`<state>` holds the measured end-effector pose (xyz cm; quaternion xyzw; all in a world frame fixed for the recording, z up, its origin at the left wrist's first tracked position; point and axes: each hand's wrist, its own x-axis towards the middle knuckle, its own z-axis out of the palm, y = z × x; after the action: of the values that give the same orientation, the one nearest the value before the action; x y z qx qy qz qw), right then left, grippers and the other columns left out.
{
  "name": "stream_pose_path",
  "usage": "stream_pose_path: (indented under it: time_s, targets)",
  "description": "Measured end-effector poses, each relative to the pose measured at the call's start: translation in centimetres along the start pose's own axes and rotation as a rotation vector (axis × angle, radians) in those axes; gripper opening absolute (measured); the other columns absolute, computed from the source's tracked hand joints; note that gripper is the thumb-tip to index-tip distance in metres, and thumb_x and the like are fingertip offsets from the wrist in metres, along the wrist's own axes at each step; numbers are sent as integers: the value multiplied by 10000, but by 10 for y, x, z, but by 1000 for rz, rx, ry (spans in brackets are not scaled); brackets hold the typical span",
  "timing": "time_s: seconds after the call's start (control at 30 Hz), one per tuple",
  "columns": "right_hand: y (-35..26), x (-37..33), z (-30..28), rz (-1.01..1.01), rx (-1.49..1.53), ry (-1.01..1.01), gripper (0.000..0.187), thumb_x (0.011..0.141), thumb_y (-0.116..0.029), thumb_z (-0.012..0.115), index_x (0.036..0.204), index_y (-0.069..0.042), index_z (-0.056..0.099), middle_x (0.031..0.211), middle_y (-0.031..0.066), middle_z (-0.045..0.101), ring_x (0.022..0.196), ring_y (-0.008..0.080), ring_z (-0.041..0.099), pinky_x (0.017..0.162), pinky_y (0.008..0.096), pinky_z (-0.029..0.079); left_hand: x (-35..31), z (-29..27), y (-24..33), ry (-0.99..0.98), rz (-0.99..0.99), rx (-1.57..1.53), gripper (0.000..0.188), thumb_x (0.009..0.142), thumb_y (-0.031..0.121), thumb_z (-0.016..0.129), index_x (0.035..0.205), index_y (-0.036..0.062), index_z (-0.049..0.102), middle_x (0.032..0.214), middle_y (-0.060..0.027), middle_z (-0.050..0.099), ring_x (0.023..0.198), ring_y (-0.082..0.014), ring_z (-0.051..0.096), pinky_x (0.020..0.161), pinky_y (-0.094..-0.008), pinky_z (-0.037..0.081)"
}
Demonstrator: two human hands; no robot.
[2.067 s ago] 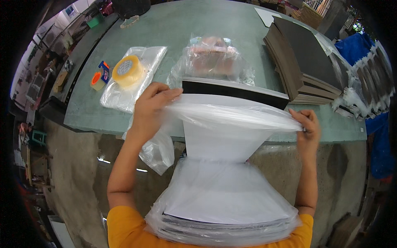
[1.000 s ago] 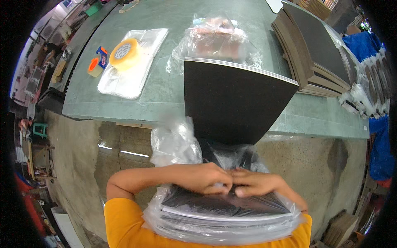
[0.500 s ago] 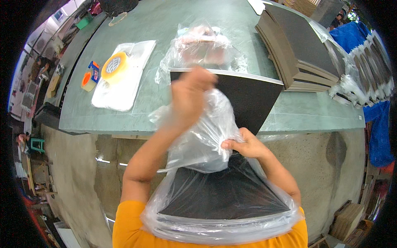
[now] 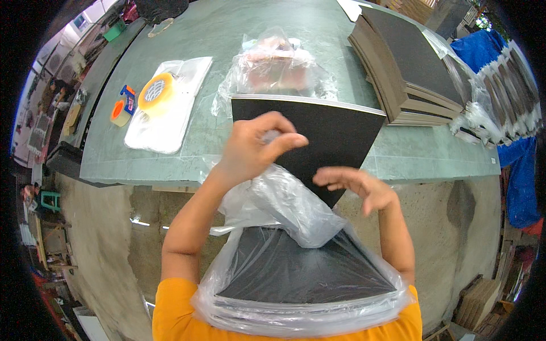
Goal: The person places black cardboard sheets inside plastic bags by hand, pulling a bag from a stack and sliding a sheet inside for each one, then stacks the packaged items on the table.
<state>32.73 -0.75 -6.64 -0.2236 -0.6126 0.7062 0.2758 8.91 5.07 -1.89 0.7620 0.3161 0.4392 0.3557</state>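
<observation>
Head camera: the left hand (image 4: 256, 145) is half curled, thumb and forefinger bent toward each other; whether it pinches any plastic, I cannot tell. The right hand (image 4: 364, 184) is open and holds nothing, fingers reaching leftward near the clear bag (image 4: 296, 207). Wrapped round black board (image 4: 284, 267), this bag sits before the person's chest, near edge running left to right, crumpled end slanting toward upper left.
</observation>
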Motion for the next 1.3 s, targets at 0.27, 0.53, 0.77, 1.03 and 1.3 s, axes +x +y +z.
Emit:
stream_pose_path:
  time_s: [0.27, 0.53, 0.77, 1.03, 1.3]
  targets:
    - [-32, 7, 9, 358, -330, 261, 204, 712, -219, 666, 665, -28, 608, 537, -19, 506, 512, 32, 398, 454, 220, 316, 30, -18, 4, 312, 185, 145, 152, 764, -13, 499, 892, 46, 556, 698, -11, 544, 567, -85, 516, 476, -193, 396]
    - [9, 7, 36, 138, 242, 460, 219, 722, -186, 662, 597, -69, 525, 517, -47, 457, 459, 35, 383, 416, 202, 291, -40, 37, 48, -333, -330, 17, 591, 634, 196, 718, 1137, 101, 422, 785, -92, 541, 672, -179, 529, 622, -298, 429]
    - [-12, -5, 16, 10, 26, 543, 303, 757, -305, 620, 624, -49, 528, 573, -8, 515, 495, 70, 453, 454, 215, 361, -32, 28, 14, -336, -305, -110, 663, 612, 138, 725, 1189, 83, 402, 1160, -116, 458, 906, -198, 524, 813, -319, 407]
    - [3, -29, 1, -112, 552, 641, 105, 770, -116, 587, 828, -30, 576, 736, 38, 595, 605, 124, 552, 571, 247, 462, -68, -3, -41, -269, -228, 42, 254, 702, 54, 577, 955, 31, 583, 856, -98, 555, 779, -189, 532, 669, -275, 421]
    - [4, -47, -2, 0, 473, 728, 103, 736, -89, 603, 803, -30, 551, 728, 56, 581, 607, 129, 561, 587, 267, 492, -101, -98, -59, 564, -419, 460, 202, 726, 42, 515, 924, 0, 523, 814, -62, 552, 694, -144, 520, 631, -277, 433]
